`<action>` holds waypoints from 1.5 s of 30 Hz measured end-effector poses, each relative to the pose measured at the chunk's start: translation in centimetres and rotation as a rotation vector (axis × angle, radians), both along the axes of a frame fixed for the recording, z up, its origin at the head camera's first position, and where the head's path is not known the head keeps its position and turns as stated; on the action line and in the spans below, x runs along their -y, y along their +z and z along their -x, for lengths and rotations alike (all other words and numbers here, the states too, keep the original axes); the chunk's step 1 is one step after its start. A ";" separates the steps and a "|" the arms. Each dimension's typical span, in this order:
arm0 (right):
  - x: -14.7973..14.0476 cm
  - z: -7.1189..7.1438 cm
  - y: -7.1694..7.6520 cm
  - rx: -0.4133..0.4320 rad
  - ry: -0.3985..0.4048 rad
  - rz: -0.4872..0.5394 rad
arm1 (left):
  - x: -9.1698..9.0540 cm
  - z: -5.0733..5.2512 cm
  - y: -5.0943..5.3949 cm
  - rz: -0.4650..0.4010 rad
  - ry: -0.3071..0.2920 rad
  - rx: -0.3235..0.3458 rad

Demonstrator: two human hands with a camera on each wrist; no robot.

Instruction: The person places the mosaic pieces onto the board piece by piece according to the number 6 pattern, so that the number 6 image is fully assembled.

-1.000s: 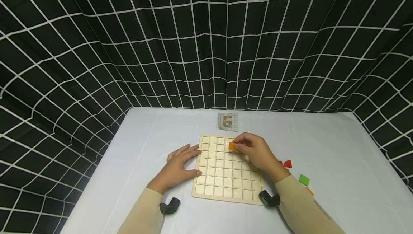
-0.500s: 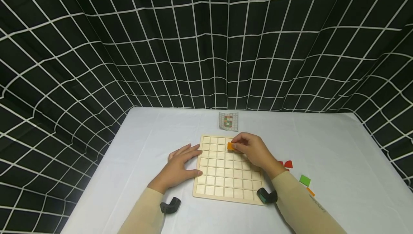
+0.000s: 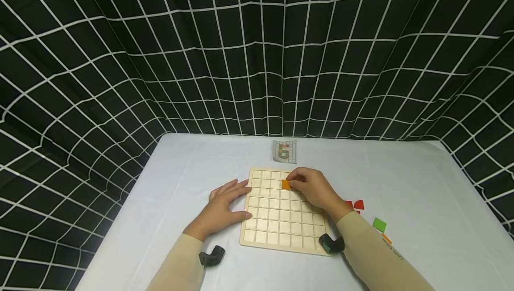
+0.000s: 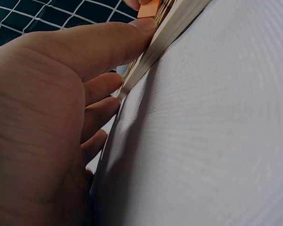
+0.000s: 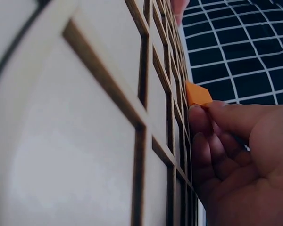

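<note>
A wooden board (image 3: 273, 226) with a grid of square cells lies on the white table. My right hand (image 3: 315, 188) pinches an orange square tile (image 3: 285, 184) between thumb and fingers, over the board's upper part. In the right wrist view the orange tile (image 5: 198, 94) stands tilted, one edge at the grid; whether it sits inside a cell I cannot tell. My left hand (image 3: 221, 208) rests at the board's left edge with fingers spread. The left wrist view shows its thumb (image 4: 118, 42) laid on the board's rim (image 4: 167, 40).
Red pieces (image 3: 358, 205), a green tile (image 3: 379, 225) and an orange piece (image 3: 386, 239) lie right of the board, partly beside my right sleeve. Behind the board is a card (image 3: 284, 151) with a coloured grid pattern. A black gridded curtain (image 3: 257, 59) surrounds the table.
My right hand has shifted slightly left and toward me with the orange tile, which now appears lower against the board. My left hand has stayed in place.
</note>
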State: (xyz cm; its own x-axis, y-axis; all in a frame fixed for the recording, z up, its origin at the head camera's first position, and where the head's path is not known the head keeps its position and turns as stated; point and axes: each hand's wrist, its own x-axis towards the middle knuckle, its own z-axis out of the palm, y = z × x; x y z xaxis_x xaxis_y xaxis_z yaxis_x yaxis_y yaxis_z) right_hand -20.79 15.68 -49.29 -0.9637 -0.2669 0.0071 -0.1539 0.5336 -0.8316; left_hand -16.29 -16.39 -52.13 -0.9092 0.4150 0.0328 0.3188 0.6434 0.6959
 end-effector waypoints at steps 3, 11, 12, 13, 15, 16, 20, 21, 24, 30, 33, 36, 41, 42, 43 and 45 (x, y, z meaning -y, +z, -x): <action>0.1 0.1 -0.1 -0.002 0.003 -0.004 | 0.1 0.0 -0.1 0.002 0.003 -0.001; 0.2 0.1 0.1 0.000 -0.007 -0.045 | 0.0 0.0 -0.2 0.004 0.007 -0.006; 0.2 0.2 0.1 -0.001 -0.008 -0.049 | 0.0 0.0 -0.2 0.005 0.007 -0.007; 0.2 0.2 0.0 -0.002 -0.010 -0.053 | 0.0 0.0 -0.2 0.007 0.008 -0.007; 0.1 0.2 0.0 -0.004 -0.016 -0.060 | 0.0 0.0 -0.2 0.008 0.010 -0.006; 0.1 0.3 0.0 -0.005 -0.020 -0.061 | 0.0 0.0 -0.1 0.008 0.010 -0.006; 0.1 0.3 -0.1 -0.005 -0.024 -0.052 | 0.0 0.0 -0.1 0.007 0.011 -0.008; 0.1 0.3 0.0 -0.007 -0.025 -0.050 | 0.0 0.0 -0.1 0.006 0.010 -0.009; 0.1 0.3 0.0 -0.008 -0.023 -0.043 | 0.0 0.0 -0.1 0.008 0.011 -0.010; 0.1 0.2 0.0 0.005 -0.024 -0.031 | 0.0 0.0 -0.1 0.000 0.009 -0.005; 0.0 0.2 0.0 0.012 -0.028 -0.018 | 0.0 0.0 -0.1 -0.005 0.005 -0.005; 0.0 0.2 0.0 0.022 -0.032 0.007 | 0.0 0.0 -0.1 -0.004 0.004 -0.005; 0.0 0.0 0.1 0.052 -0.039 0.077 | -0.1 0.0 -0.1 -0.003 0.003 -0.004; 0.0 0.0 0.1 0.059 -0.041 0.093 | -0.1 0.0 -0.1 -0.005 0.003 -0.003; 0.0 0.0 0.2 0.064 -0.046 0.107 | -0.1 0.0 0.0 -0.005 0.003 -0.002; -0.1 0.0 0.2 0.073 -0.057 0.133 | -0.1 -0.1 0.0 -0.005 0.003 0.000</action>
